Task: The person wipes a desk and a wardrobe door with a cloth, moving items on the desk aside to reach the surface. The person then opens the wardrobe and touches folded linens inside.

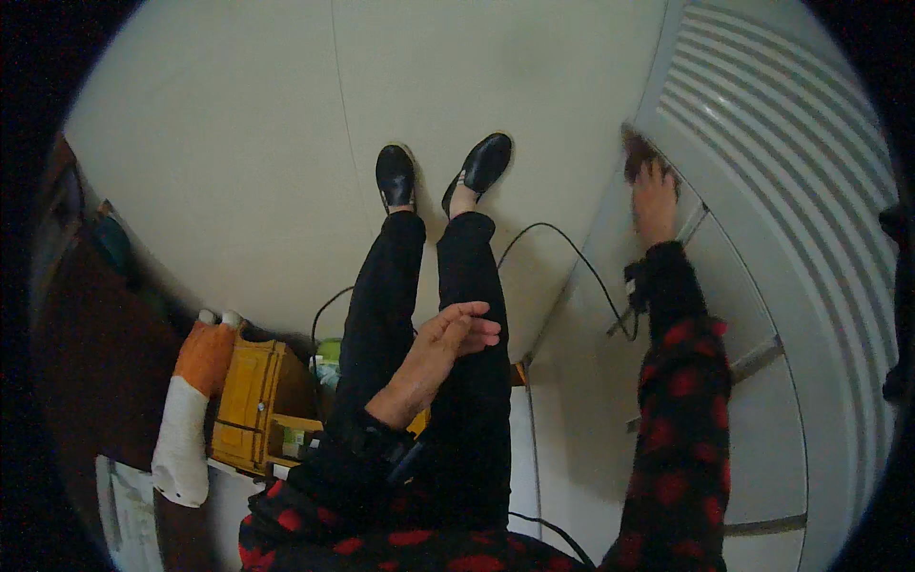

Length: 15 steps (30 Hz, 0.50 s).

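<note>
On the right, my right hand (656, 202) is on a dark brown cloth (641, 154), pressed against the pale panelled surface near the ribbed section. The fingertips lie over the cloth; part of it is covered by them. My left hand (455, 332) hangs over my dark trousers, its fingers loosely extended and nothing seen in it. A black cable (597, 275) arcs from behind my leg towards my right wrist. Both sleeves have black cuffs and a red-and-black pattern.
Black shoes (395, 175) stand on the pale floor (236, 143). At the lower left are a yellow wooden cabinet (243, 404) and a white-and-orange plush toy (187, 422). White ribbed panelling (786, 171) curves along the right, with drawer-like panels (765, 443) beside it.
</note>
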### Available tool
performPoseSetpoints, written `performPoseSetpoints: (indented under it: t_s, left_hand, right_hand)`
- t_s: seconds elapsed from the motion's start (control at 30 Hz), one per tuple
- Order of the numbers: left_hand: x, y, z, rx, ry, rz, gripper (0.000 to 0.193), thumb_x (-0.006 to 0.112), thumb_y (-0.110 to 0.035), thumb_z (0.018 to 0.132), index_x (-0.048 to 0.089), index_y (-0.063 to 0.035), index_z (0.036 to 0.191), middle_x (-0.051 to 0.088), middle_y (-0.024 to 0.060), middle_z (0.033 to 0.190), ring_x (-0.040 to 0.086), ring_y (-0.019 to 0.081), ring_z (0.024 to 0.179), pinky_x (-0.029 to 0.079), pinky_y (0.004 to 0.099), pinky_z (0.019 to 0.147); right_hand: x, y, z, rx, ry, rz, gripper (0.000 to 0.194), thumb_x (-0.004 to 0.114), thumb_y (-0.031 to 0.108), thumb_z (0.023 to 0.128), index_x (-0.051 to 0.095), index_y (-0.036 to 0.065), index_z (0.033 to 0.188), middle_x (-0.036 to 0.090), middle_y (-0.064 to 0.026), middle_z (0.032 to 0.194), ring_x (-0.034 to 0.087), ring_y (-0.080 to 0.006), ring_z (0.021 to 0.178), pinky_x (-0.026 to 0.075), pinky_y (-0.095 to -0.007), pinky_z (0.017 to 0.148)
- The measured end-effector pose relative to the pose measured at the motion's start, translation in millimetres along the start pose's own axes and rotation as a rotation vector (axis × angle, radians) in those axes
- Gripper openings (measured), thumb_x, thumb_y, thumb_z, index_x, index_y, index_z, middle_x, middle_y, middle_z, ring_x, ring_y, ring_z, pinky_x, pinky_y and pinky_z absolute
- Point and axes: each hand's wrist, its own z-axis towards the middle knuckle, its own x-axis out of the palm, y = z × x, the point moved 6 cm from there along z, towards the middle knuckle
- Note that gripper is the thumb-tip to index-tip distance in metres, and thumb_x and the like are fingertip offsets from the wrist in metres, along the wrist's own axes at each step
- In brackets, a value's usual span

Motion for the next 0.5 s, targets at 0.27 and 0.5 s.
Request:
performPoseSetpoints:
  t_s: [0.27,0.5]
  left_hand:
    - [2.1,4.7,-10.8,-0.008,0.028,0.149,0.037,0.034,-0.028,0.100,0.046,-0.0032,0.125,0.060,0.0132,0.111,0.058,0.0209,0.103,0.042,0.0320,0.096]
    - [57.5,-33.3,-38.8,0.151,0.084,0.317,0.041,0.041,-0.034,0.097,0.048,-0.0026,0.122,0.061,0.0135,0.109,0.059,0.0219,0.100,0.044,0.0342,0.092]
  right_hand:
    - [83.3,160.2,-219.2,-0.275,0.568,0.275,0.038,0.046,0.018,0.091,0.052,0.011,0.127,0.039,-0.0063,0.140,0.033,-0.0250,0.129,0.030,-0.0411,0.101]
    - [48.9,108.3,-296.9,0.496,0.091,0.751,0.041,0.054,0.009,0.084,0.051,0.005,0.125,0.042,-0.0136,0.135,0.043,-0.0289,0.119,0.036,-0.0408,0.093]
